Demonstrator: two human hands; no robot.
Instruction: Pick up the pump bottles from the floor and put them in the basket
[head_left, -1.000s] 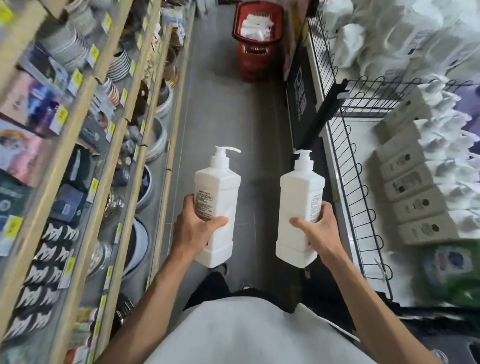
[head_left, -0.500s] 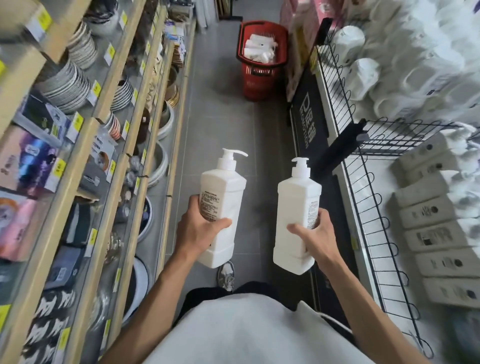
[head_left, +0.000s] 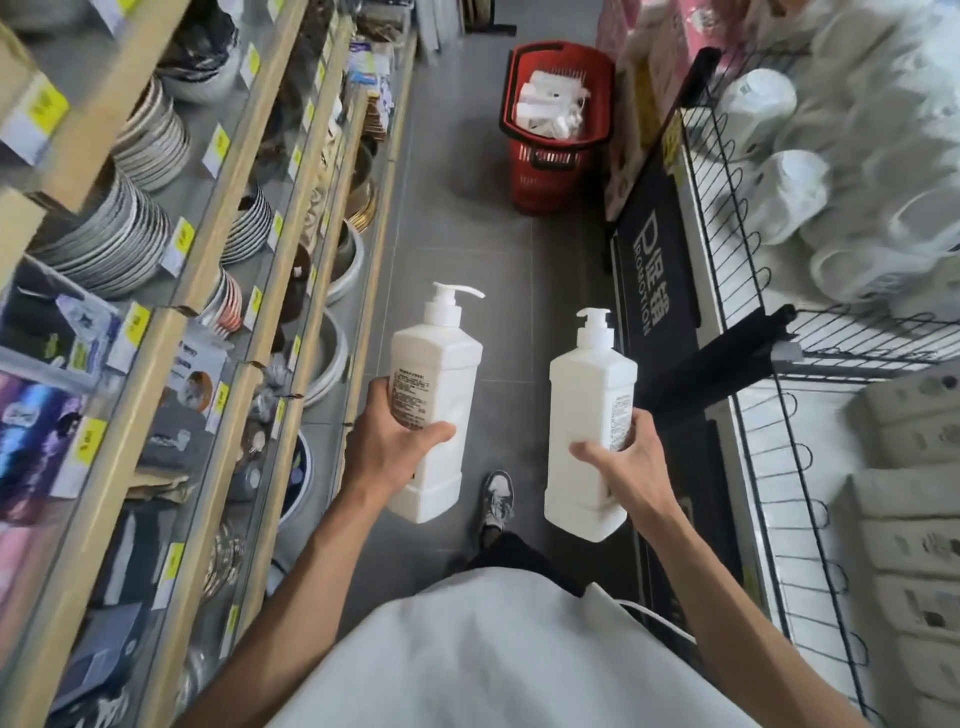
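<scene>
Left hand (head_left: 395, 449) gripped the left pump bottle (head_left: 436, 384) and right hand (head_left: 626, 465) the right pump bottle (head_left: 584, 405), fingers curled round each (both upright, frame centre); the red basket (head_left: 540, 184) at upper centre lay nearer than a second earlier, so delivery was approaching, not yet made

The grey tiled floor (head_left: 467, 249) is a narrow aisle, with shelves (head_left: 228, 322) along its left edge and wire racks (head_left: 727, 218) along its right. A red basket (head_left: 543, 189) holding white bottles (head_left: 550, 106) stands at the far end by the right edge. One shoe (head_left: 497, 496) rests at the near end.
</scene>
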